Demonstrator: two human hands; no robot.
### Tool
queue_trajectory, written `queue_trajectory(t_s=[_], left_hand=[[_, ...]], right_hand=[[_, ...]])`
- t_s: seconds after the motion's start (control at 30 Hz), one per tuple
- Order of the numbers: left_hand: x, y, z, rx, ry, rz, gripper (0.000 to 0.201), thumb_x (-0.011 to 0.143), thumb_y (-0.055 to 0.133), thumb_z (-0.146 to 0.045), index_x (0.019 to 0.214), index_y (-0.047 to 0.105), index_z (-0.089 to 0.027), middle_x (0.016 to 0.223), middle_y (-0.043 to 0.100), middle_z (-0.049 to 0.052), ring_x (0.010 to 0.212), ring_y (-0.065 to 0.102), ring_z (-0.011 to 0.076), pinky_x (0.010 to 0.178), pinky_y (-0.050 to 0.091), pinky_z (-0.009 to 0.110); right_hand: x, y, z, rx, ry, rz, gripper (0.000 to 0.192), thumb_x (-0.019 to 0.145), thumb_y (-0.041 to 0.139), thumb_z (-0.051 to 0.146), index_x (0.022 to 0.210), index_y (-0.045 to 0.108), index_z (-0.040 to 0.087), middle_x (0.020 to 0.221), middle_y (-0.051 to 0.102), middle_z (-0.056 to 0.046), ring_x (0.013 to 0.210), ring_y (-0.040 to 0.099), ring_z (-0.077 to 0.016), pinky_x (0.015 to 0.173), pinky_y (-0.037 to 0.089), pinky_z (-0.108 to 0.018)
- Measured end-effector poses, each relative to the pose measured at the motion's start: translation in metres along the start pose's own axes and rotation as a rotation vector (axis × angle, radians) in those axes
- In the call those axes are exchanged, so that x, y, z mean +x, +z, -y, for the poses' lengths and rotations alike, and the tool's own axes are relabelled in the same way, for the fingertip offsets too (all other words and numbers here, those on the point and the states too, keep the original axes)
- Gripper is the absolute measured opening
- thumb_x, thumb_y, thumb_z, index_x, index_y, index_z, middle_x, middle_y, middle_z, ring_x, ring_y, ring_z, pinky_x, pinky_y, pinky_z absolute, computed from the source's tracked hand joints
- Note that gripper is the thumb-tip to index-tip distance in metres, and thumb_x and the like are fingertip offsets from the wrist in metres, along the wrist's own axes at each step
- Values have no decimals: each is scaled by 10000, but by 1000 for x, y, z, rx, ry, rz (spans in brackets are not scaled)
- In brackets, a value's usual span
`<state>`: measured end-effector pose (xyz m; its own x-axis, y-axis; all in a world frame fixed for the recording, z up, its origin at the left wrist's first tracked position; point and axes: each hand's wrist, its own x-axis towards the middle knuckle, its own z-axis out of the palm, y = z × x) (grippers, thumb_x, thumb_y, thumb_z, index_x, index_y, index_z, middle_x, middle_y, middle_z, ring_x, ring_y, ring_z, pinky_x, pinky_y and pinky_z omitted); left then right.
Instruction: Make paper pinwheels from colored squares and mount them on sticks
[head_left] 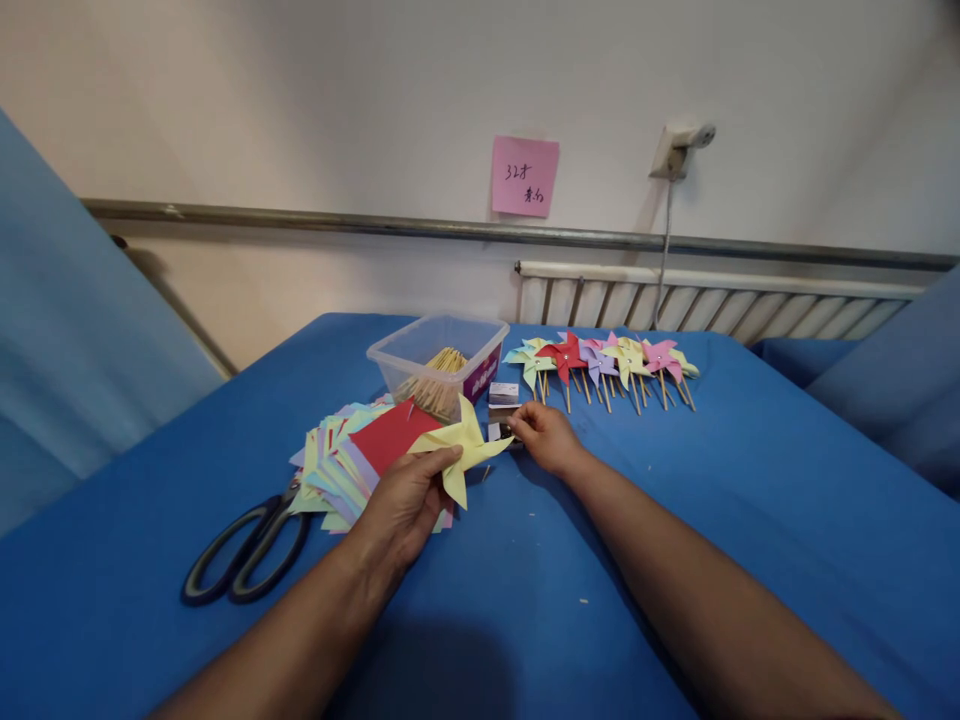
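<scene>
My left hand [401, 505] pinches a pale yellow paper pinwheel [468, 432] between thumb and fingers, with its folded blades facing up. Just right of it, my right hand [551, 438] reaches to a small open box [495, 432], thumb and fingertips pinched together at its edge. Whatever those fingertips hold, if anything, is too small to make out. Behind that box lies a small light-coloured box [503, 393]. Under and left of the pinwheel spreads a stack of coloured paper squares [345, 470], a red sheet [386, 432] on top.
A clear plastic tub [386, 350] holds many thin wooden sticks [442, 375]. Finished-looking pinwheels on sticks [600, 362] lie in a row at the back right. Large black-handled scissors [251, 550] rest at left on the blue table cover [750, 480]. A radiator [712, 300] stands behind.
</scene>
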<state>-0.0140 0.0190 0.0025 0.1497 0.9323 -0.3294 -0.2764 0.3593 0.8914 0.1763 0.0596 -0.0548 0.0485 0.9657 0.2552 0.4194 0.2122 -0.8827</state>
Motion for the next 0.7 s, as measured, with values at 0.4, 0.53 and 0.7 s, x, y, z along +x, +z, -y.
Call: queue_trajectory(t_s=[0.4,0.53,0.7], left_hand=[[-1,2,0,-40,-10,-23,83,652,711,-115,713,677,-70,560,630,49,539,601,152,517,505,237],[-3,4,-2,-44,-14,-30,82,646,713,-107,704,670,-68,586,644,53,534,597,147,500,495,231],[-2,3,-1,-33,-16,-24,97,652,714,-128,710,671,-62,572,635,53,511,583,153,457,473,240]], right_hand=[[1,-1,-3,-163,-23,33,138,821,568,295,747,613,188,666,622,15,587,519,-112,555,346,-218],[0,-2,0,-146,-11,38,109,789,591,278,734,612,186,614,590,31,520,469,-100,504,317,-214],[-3,-3,7,-132,-6,52,43,753,596,224,742,598,183,587,558,50,501,447,-88,511,322,-207]])
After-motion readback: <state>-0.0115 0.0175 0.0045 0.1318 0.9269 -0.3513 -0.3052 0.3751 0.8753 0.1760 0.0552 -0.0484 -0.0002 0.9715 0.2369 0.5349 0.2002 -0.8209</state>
